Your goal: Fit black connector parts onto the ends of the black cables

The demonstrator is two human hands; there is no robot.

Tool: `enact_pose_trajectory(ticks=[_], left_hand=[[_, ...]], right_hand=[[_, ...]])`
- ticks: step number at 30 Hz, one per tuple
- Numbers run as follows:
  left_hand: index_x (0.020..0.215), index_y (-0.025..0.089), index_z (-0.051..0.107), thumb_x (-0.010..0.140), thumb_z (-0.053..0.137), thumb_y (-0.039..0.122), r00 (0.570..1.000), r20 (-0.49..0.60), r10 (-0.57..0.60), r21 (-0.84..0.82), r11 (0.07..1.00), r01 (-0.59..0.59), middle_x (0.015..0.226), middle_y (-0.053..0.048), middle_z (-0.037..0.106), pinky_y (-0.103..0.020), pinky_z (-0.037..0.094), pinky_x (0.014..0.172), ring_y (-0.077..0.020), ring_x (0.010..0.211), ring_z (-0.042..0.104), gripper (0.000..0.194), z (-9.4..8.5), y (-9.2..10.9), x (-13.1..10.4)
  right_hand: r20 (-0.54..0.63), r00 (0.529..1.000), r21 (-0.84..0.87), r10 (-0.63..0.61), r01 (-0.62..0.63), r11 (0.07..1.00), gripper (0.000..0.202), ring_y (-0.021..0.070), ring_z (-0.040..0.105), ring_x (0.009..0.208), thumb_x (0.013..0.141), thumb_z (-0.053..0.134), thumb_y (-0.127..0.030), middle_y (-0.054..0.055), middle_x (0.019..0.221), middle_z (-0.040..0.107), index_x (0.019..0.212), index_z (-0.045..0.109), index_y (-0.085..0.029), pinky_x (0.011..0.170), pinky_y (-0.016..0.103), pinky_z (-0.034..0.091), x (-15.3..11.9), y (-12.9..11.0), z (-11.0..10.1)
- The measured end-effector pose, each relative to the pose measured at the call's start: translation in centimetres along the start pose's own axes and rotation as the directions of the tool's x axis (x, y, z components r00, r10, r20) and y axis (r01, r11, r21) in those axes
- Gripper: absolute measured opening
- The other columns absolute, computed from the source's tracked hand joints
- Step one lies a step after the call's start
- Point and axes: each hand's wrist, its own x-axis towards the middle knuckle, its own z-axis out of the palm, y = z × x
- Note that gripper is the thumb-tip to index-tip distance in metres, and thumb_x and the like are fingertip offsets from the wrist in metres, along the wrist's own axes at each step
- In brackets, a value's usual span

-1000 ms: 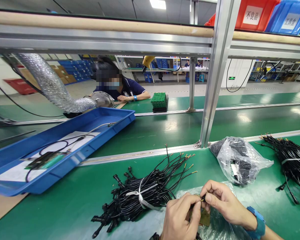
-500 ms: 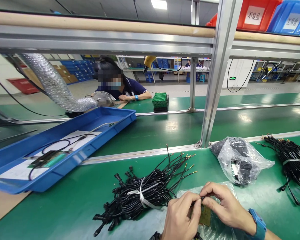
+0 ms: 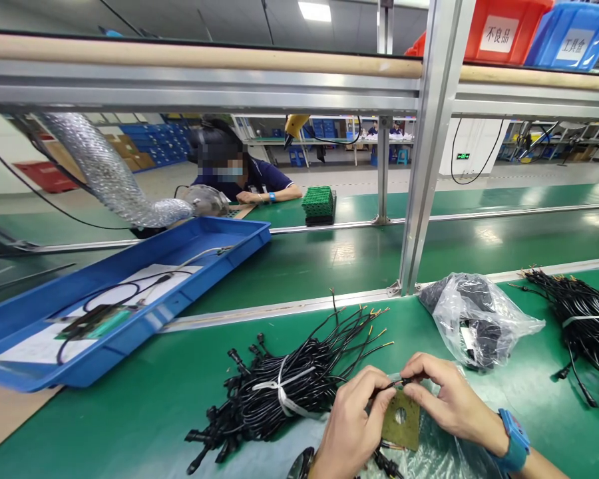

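My left hand (image 3: pixel 354 416) pinches a thin black cable (image 3: pixel 392 384) near its end, where a bit of reddish wire shows. Opposite it, my right hand (image 3: pixel 449 396) grips a small black piece (image 3: pixel 406 381) between thumb and fingers, at the cable's tip. Just below my fingertips lies an olive-brown square plate (image 3: pixel 408 434) with a round hole, on a clear plastic bag (image 3: pixel 442 459). Several black cable ends with bare coloured wires (image 3: pixel 392 446) lie beside the plate. To the left rests a black cable bundle (image 3: pixel 289 379) bound with a white tie.
Behind my right hand sits a clear bag of black parts (image 3: pixel 484 326). Another cable bundle (image 3: pixel 589 326) lies far right. A blue tray (image 3: pixel 219 273) holds a circuit board and paper. A metal post (image 3: pixel 424 166) rises from the bench; a co-worker (image 3: pixel 264 179) leans opposite.
My hands have drawn slightly apart, so the cable end with its reddish wire now shows between them. More of the square plate and its hole is uncovered.
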Motion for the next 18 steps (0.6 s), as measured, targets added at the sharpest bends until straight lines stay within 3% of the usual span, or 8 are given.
enact_pose_trajectory(ticks=[5,11,18], left_hand=[[0.089,0.019,0.062,0.101,0.054,0.015,0.998,-0.004,0.070,0.075,0.995,-0.070,0.077,-0.001,0.064,-0.022,0.045,0.065,-0.0133,0.070,0.061,0.014,0.0,0.0,-0.2],[0.085,0.019,0.061,0.101,0.046,0.011,0.986,0.034,0.161,0.252,0.954,-0.165,0.068,0.000,0.058,-0.026,0.038,0.057,-0.0145,0.061,0.056,0.023,0.1,-0.2,-0.4],[0.072,0.020,0.046,0.098,0.043,0.010,0.992,0.109,0.055,0.285,0.955,-0.084,0.065,0.001,0.055,-0.026,0.034,0.056,-0.0132,0.058,0.054,0.028,0.0,-0.4,-0.7]], right_hand=[[0.015,0.999,0.083,-0.045,0.044,0.996,0.020,0.0192,0.064,0.086,0.104,0.062,-0.038,0.006,0.094,0.067,0.101,0.068,-0.019,0.078,0.028,0.049,0.2,0.1,0.0],[0.066,0.981,0.003,-0.185,0.185,0.983,0.020,0.0194,0.064,0.086,0.109,0.052,-0.029,0.008,0.095,0.067,0.108,0.068,-0.019,0.076,0.029,0.049,0.0,0.5,0.7],[0.073,0.947,-0.062,-0.312,0.316,0.947,0.018,0.0202,0.063,0.082,0.111,0.045,-0.026,0.008,0.091,0.066,0.109,0.063,-0.020,0.072,0.030,0.049,-0.2,1.4,2.0]])
